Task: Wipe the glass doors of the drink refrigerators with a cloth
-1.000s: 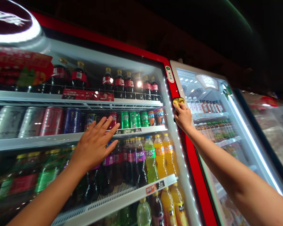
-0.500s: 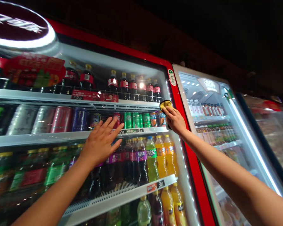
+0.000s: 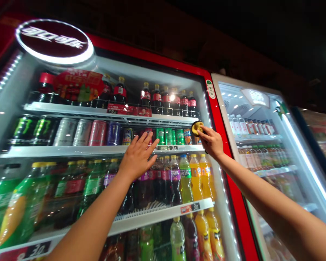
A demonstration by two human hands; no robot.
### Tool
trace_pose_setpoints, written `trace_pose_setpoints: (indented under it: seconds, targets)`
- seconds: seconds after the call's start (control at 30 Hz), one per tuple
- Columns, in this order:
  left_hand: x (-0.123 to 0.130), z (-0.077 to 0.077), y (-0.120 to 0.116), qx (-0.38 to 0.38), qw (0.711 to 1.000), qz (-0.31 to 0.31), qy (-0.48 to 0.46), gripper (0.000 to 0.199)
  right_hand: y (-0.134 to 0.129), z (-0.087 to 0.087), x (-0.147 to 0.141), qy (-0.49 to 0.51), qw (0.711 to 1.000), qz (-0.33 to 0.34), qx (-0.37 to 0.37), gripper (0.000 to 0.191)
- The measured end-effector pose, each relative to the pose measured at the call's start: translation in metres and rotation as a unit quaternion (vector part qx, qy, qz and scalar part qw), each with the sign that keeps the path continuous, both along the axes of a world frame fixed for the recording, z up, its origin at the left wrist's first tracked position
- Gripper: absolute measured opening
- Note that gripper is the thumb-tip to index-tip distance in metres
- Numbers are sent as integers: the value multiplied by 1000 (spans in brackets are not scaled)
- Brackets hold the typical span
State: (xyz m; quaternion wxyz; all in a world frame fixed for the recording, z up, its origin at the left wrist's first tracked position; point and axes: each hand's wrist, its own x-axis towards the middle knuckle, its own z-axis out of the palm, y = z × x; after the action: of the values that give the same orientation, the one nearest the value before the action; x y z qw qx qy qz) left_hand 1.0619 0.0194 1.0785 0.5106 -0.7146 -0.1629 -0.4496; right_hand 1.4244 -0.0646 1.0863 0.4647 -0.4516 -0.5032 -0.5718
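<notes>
Near left, your left hand (image 3: 137,156), its fingers spread and grasping nothing, is at the glass door (image 3: 112,125). To its right, your right hand's (image 3: 212,142) fingers grasp a yellow cloth (image 3: 197,128) near the red frame (image 3: 216,108). Beyond the glass, drinks stand on shelves (image 3: 163,148).

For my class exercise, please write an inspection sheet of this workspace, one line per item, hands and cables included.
Surface: upright glass door in a red frame, with reflections.
Things in use: yellow cloth, dark-edged, near the door's right side.
Clutter: red sticker below a lit oval sign.
Hands: left hand spread, glass contact unclear; right hand holds the cloth.
Cables: nothing seen.
Surroundings: shelved cans and bottles behind the glass; white-framed cooler alongside; dark background.
</notes>
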Motion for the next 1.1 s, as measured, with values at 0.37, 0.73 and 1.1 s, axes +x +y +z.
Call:
trace_pose_setpoints:
  seconds: [0.37,0.73,1.1]
  targets:
    - [-1,-2,5,10,1000,-11,4,60,30,47,-59,-34,998,46,29,50]
    - [-2,-5,6,2,1000,-4,7,61,38,69,-62,81,989,58,109,37]
    - [-1,-7,4,7,1000,-9,0,61,20,22,-97,-58,996,38,49,33]
